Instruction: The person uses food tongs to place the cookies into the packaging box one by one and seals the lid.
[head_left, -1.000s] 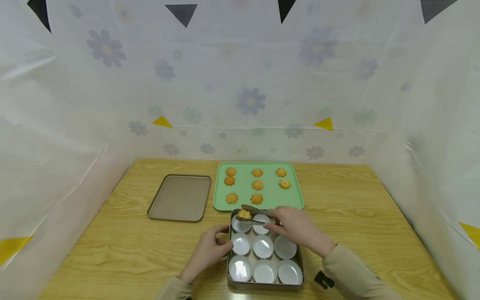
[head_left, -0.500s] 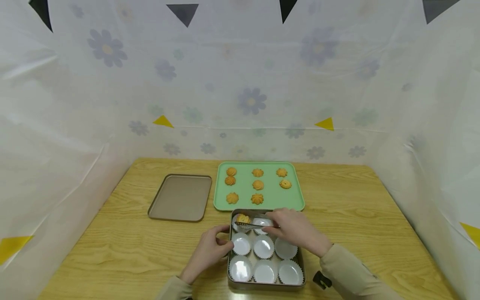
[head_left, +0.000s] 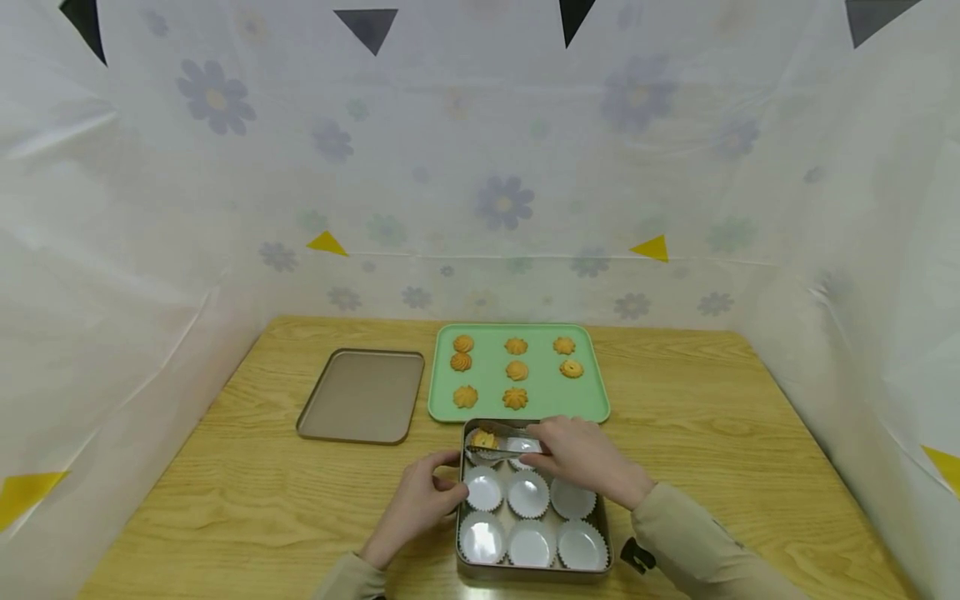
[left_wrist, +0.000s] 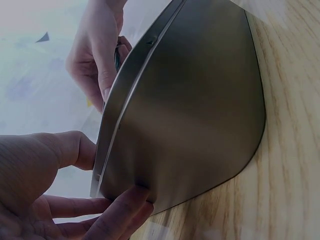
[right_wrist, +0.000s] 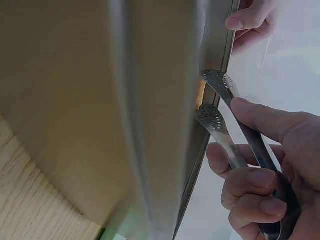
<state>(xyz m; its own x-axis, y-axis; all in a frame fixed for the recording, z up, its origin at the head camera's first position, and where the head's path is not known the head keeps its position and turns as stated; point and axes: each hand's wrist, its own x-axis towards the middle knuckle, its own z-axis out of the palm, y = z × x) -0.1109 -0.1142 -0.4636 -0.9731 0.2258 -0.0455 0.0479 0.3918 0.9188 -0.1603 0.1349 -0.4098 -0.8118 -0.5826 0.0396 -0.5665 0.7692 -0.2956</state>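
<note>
My left hand [head_left: 423, 496] grips the left wall of a deep metal baking tin [head_left: 532, 573], thumb at the rim and fingers against the outer side. Inside the tin stand several white fluted paper cups [head_left: 528, 495] in rows. My right hand [head_left: 588, 458] holds metal food tongs [right_wrist: 251, 137] with perforated tips, reaching in from the right over the back row. A golden piped cookie [head_left: 484, 439] sits between the tong tips at the back left cup, low inside the tin. In the right wrist view the tips stand apart, with the cookie's edge [right_wrist: 200, 95] showing between them.
Behind the tin lies a green tray [head_left: 546, 400] with several cookies [head_left: 515, 398]. A flat brown metal lid or tray [head_left: 363, 396] lies on the wooden table [head_left: 225, 500] to the left. Flowered white sheeting [head_left: 480, 150] encloses the back and sides.
The tongs have lowered with the cookie into the back left cup, and their tips have spread a little. My right hand has shifted slightly left; the left hand stays at the tin.
</note>
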